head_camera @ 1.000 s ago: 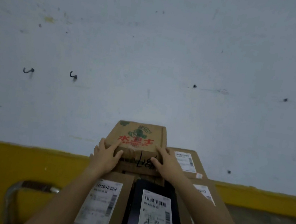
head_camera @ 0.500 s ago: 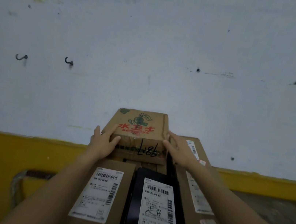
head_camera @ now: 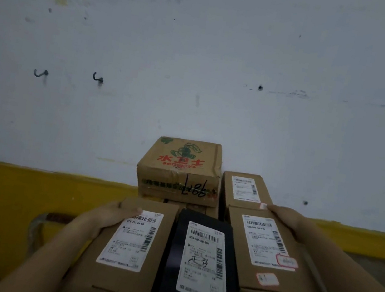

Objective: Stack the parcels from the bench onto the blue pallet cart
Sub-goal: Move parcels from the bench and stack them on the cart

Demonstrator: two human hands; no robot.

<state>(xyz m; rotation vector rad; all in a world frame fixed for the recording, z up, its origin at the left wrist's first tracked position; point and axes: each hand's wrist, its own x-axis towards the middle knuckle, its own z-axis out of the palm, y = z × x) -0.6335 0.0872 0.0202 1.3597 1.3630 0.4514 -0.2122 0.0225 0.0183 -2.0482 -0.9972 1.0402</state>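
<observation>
A printed cardboard box (head_camera: 180, 169) with red and green markings sits on top at the back of the parcel stack, against the wall. In front of it lie three flat parcels side by side: a left brown parcel (head_camera: 125, 273), a black parcel (head_camera: 176, 256) and a right brown parcel (head_camera: 266, 279), each with a white label. My left hand (head_camera: 111, 213) grips the far left corner of the left brown parcel, thumb on top. My right hand (head_camera: 283, 217) holds the far right corner of the right brown parcel. The cart deck is hidden under the stack.
Another brown labelled parcel (head_camera: 245, 188) lies behind the right one, beside the printed box. A grey wall with a yellow band (head_camera: 30, 186) stands directly behind the stack. A metal handle (head_camera: 36, 225) shows at the lower left. Two hooks (head_camera: 99, 79) stick out of the wall.
Both hands have let go of the printed box and drawn back toward me. The left now grips the left brown parcel, the right the right brown parcel. The box stays in place.
</observation>
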